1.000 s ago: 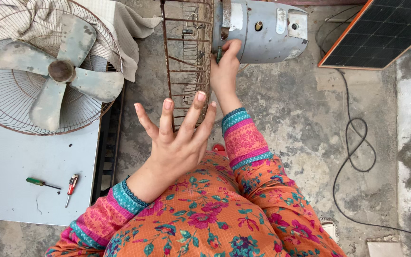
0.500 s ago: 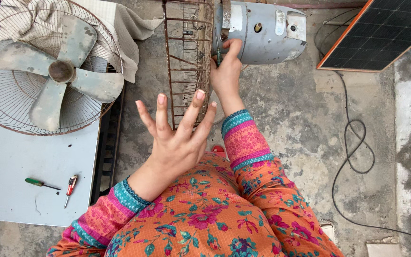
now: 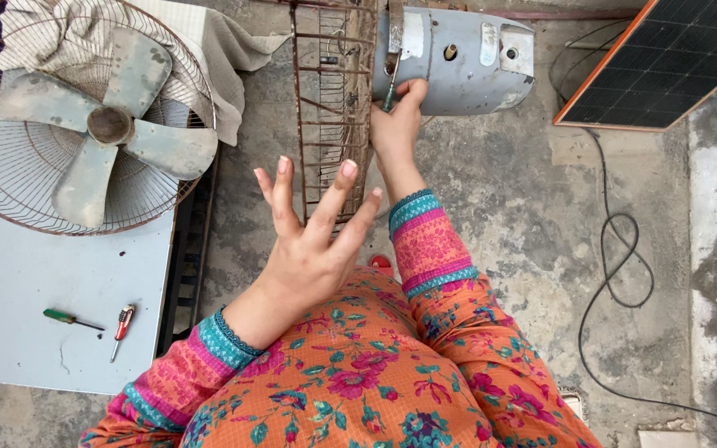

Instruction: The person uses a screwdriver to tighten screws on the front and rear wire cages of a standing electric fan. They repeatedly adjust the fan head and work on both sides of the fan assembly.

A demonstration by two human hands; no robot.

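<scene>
- Left hand raised above the lap, palm toward the rusty wire guard, fingers spread wide and straight; grip open, empty; fingertips overlapping the guard's lower bars, contact impossible to judge.
- Right hand stretched forward, grip closed around a thin tool, its tip set at the seam between guard and grey motor housing.
- Rusty wire guard standing edge-on on the concrete floor, directly ahead of both hands, left of the housing and touching it.
- Grey motor housing lying on its side at the top of the view, just right of the right grip; pale rectangular patches and round holes across its upper face, nothing legible.
- Dark-blue solar panel with an orange frame in the far right corner of the floor, well apart from both grips; black cable looping down the floor from it.
- Pale grey counter at the left; second round wire guard with three-blade fan across its far edge, striped cloth bunched behind.
- Green-handled screwdriver and small red-handled tester near the counter's near right corner, close together, well apart from the left grip.
- Orange floral sleeves with teal and pink cuffs at both wrists.
</scene>
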